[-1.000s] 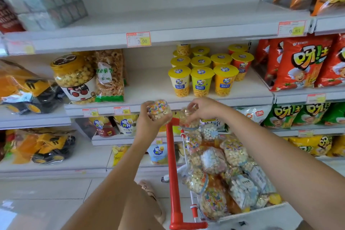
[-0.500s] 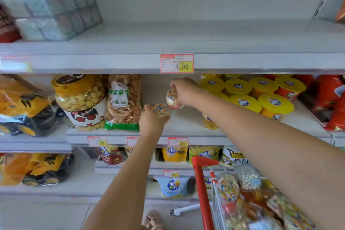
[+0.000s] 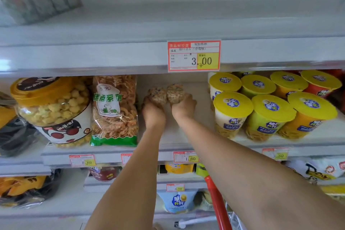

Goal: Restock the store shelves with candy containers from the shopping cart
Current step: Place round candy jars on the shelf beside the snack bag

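Both arms reach deep into the middle shelf (image 3: 173,136). My left hand (image 3: 152,112) grips a small clear candy container (image 3: 157,95) full of speckled sweets. Beside it, my right hand (image 3: 183,107) grips a second candy container (image 3: 175,92) of the same kind. The two containers sit side by side, touching, toward the back of the shelf in the gap between a snack bag and the yellow-lidded cups. Whether they rest on the shelf I cannot tell. Only the red handle (image 3: 217,203) of the shopping cart shows at the bottom.
A bag of fried snacks (image 3: 114,110) and a large jar of puffed balls (image 3: 52,110) stand left of the gap. Yellow-lidded cups (image 3: 261,106) fill the right side. The shelf above (image 3: 112,56) carries a 3.00 price tag (image 3: 194,55). Lower shelves hold more snacks.
Both hands carried the candy containers up from the cart and further back into the shelf gap, now side by side. The view moved closer and upward, so the cart's contents dropped out of sight.
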The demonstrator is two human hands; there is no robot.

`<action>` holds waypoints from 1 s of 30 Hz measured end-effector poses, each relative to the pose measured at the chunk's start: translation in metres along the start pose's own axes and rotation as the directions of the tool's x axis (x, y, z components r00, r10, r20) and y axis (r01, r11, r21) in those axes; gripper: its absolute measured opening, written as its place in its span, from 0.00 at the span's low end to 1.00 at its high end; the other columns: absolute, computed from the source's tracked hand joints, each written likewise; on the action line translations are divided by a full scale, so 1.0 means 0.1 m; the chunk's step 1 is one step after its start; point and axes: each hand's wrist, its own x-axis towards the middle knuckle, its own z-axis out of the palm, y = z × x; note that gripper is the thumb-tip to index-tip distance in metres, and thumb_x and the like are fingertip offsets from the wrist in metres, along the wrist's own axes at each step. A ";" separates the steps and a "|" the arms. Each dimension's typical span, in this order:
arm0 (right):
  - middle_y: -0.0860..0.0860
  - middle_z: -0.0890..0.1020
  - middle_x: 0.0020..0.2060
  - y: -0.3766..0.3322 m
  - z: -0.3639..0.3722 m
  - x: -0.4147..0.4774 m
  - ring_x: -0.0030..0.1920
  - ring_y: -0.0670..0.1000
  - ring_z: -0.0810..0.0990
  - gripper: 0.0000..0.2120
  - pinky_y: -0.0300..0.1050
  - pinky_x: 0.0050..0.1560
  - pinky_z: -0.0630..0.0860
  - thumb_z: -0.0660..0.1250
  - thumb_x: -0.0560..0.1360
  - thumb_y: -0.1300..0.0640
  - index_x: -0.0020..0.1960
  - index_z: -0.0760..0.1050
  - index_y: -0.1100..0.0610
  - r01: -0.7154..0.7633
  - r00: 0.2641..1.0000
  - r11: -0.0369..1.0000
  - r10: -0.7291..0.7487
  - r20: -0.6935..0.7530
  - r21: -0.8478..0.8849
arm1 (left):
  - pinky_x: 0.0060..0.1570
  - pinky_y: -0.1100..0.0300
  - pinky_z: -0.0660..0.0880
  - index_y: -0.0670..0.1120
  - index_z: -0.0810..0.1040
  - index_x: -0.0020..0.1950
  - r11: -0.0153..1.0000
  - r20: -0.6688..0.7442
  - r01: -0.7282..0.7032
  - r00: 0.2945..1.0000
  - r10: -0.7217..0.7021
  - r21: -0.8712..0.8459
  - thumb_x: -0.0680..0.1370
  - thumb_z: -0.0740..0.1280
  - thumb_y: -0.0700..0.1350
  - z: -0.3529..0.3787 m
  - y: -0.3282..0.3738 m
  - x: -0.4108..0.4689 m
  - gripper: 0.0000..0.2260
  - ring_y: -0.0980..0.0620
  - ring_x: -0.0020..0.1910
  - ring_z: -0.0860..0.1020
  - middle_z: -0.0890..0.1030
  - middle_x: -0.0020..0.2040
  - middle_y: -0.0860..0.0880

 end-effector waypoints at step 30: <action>0.60 0.72 0.67 -0.23 -0.73 -0.44 0.66 0.59 0.71 0.19 0.45 0.62 0.69 0.53 0.79 0.66 0.68 0.70 0.64 0.105 0.911 0.994 -0.110 0.397 0.034 | 0.48 0.60 0.72 0.44 0.73 0.68 0.997 0.282 -0.058 0.957 0.071 -0.056 0.77 0.57 0.34 -0.25 0.13 -0.36 0.21 0.43 0.58 0.76 0.76 0.64 0.44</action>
